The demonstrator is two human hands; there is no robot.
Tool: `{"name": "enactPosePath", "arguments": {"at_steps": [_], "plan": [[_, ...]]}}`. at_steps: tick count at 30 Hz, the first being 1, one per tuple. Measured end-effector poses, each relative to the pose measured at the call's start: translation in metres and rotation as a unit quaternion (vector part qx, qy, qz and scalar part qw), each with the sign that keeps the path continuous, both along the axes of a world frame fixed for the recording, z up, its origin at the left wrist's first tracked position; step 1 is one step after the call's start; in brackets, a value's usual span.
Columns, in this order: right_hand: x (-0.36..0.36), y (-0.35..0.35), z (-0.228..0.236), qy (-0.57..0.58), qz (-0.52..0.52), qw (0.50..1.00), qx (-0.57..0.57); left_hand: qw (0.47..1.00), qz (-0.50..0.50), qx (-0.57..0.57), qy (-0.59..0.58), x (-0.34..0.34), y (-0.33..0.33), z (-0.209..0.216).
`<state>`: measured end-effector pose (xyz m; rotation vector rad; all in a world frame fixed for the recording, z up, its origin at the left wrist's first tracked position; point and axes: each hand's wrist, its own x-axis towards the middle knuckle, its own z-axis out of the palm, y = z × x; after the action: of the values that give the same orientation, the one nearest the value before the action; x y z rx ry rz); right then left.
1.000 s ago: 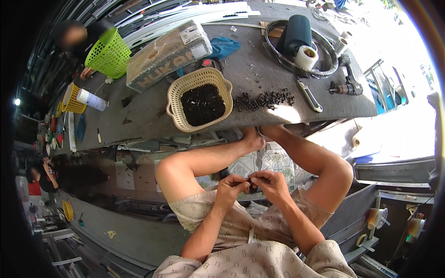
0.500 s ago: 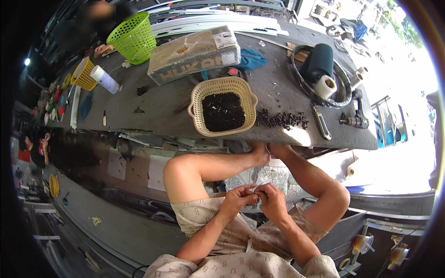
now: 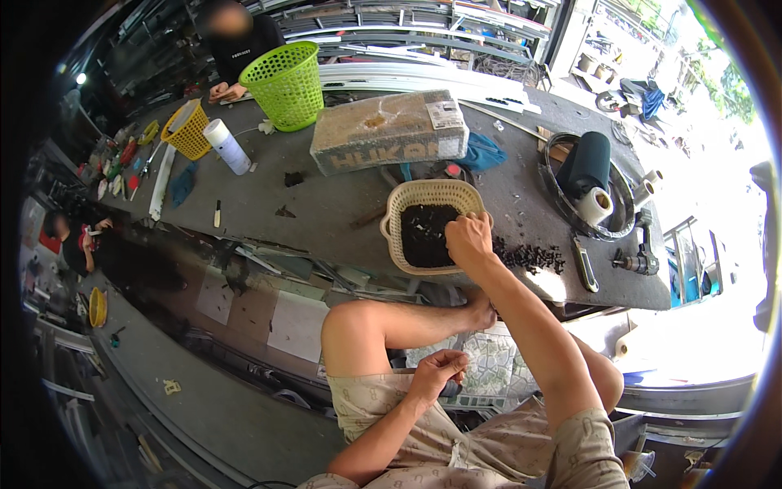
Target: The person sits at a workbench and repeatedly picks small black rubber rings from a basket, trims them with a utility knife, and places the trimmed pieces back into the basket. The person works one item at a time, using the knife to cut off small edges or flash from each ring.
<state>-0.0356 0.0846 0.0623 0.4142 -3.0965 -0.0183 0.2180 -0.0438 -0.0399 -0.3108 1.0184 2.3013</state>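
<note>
My right hand (image 3: 470,240) reaches over the right side of a cream plastic basket (image 3: 393,230) on the workbench. Its fingers are bent and drawn together; whatever they hold is hidden. Inside the basket lies a heap of small black pieces (image 3: 425,236) with a few pale bits among them. Just right of the basket, more small black pieces (image 3: 533,257) are scattered on the bench. Above my lap, my left hand (image 3: 438,376) is closed in a pinch, with something tiny at the fingertips that I cannot make out.
Behind the basket stands a long cardboard box (image 3: 387,134), beside a green basket (image 3: 285,88). A spray can (image 3: 228,148) is farther left. To the right lie a utility knife (image 3: 585,265), a power drill (image 3: 639,257) and a dark roll (image 3: 588,163). A person (image 3: 244,53) sits across the bench.
My right hand has left my left hand above my lap and moved forward to the cream basket. My left hand stays over my lap. The view has shifted, so the bench appears lower and farther right.
</note>
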Motion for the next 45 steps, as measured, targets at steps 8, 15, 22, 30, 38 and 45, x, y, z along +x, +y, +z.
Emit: {"name": "enactPosePath", "arguments": {"at_steps": [8,15,22,30,38,45], "plan": [[0.000,-0.012,0.013,0.022,-0.014,0.998,-0.053,0.999,0.022,0.001,-0.031,-0.004,-0.007,0.006],[0.116,0.036,0.048,0.003,-0.129,0.842,-0.524,0.992,0.071,0.101,-0.036,-0.006,-0.012,0.013],[0.253,0.053,0.009,-0.141,-0.206,0.774,-0.582,0.990,0.003,0.143,0.013,0.001,-0.004,0.008],[0.269,0.049,0.010,-0.129,-0.227,0.795,-0.548,0.993,-0.016,0.114,0.018,0.003,-0.003,0.013],[0.269,0.047,0.007,-0.134,-0.238,0.784,-0.557,0.996,-0.011,0.087,0.035,0.002,-0.005,0.009],[0.270,0.046,0.008,-0.141,-0.227,0.793,-0.547,0.995,-0.009,0.086,0.042,0.003,-0.004,0.006]]}}
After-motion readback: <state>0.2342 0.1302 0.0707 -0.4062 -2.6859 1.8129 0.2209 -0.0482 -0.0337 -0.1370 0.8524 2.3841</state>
